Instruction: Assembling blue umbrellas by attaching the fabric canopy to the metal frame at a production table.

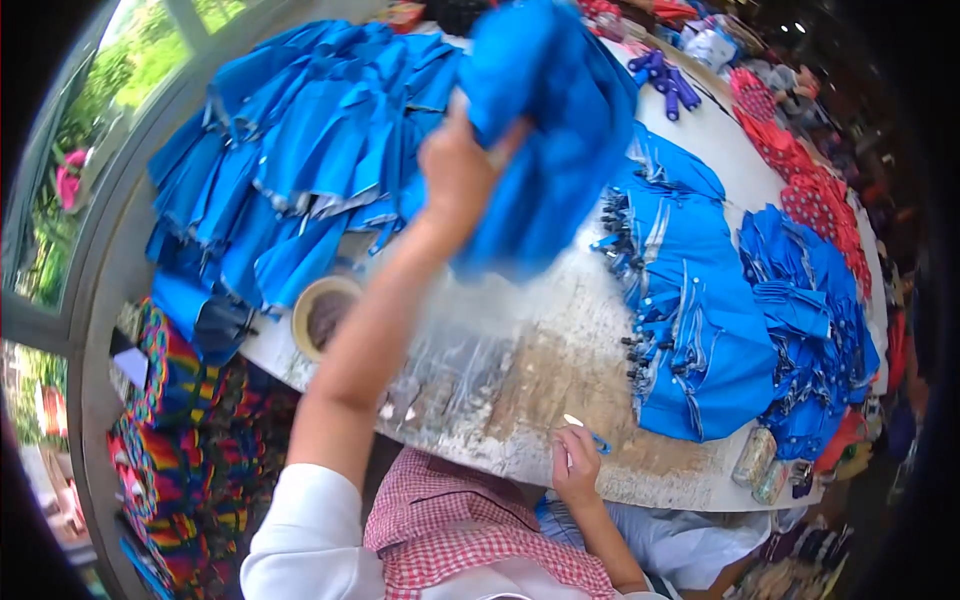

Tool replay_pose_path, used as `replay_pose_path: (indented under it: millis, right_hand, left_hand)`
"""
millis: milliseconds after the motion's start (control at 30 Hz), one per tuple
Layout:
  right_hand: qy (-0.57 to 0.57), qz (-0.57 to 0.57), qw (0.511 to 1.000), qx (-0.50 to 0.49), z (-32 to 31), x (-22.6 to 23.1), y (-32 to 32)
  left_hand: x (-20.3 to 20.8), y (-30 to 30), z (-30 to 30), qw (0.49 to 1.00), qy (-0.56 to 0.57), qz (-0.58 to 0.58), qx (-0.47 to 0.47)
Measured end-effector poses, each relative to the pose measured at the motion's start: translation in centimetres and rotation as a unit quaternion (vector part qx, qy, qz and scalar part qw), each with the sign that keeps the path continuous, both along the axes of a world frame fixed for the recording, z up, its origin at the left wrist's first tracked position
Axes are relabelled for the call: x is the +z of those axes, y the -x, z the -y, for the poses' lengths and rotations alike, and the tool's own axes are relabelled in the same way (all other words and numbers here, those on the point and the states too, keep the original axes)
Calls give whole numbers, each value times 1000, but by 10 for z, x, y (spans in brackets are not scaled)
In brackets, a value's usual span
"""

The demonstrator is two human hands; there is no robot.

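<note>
Head view: hands well apart. Left hand (460, 165) grips blue fabric bundle (555, 130), blurred, far centre, between left pile (310, 130) and right pile (700, 310). Right hand (577, 468) pinches small tool (573, 421), near side. Advisable: gather loose folds, keep tool clear.

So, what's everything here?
Table: one, whitish, centre
Lifted cloth: one, blue, top centre
Tool: one, blue handle, lower centre
Heaped cloths: uncounted, blue, left
Stacked cloths: two piles, blue, right
Bowl: one, yellowish, left edge
Jars: two, clear, lower right
Cylinders: several, purple, upper right
Dotted cloth: uncounted, red-white, right
Patterned cloth: uncounted, multicoloured, lower left
Window: one, grey frame, left
Distant clutter: uncounted, mixed, upper right
Left hand: one, bare, gripping lifted cloth
Right hand: one, bare, gripping tool
</note>
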State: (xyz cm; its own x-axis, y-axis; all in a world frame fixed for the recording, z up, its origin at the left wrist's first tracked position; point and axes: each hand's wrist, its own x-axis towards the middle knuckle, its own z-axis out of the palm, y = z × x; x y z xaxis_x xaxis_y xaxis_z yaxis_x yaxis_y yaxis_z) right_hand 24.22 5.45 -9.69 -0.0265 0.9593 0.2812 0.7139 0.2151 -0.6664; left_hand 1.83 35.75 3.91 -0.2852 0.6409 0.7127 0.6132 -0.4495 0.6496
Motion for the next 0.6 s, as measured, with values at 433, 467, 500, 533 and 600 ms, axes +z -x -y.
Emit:
replay_pose_path:
  millis: [433,467,500,533,600]
  right_hand:
    - [19,548,830,-98,-535,-46,-155]
    - [38,612,788,-62,-555,-60,-165]
    - [41,612,788,-55,-561,-72,-174]
    - [42,633,773,-20,-571,-82,-178]
    - [36,674,737,41,-581,-85,-181]
  left_hand:
    - [-239,279,-353,771,311,-497,247]
    - [-238,283,-353,768,318,-499,245]
    - [-236,286,-355,772,306,-504,236]
    - [-227,295,-357,774,290,-512,236]
    - [-203,304,-350,773,269,-520,246]
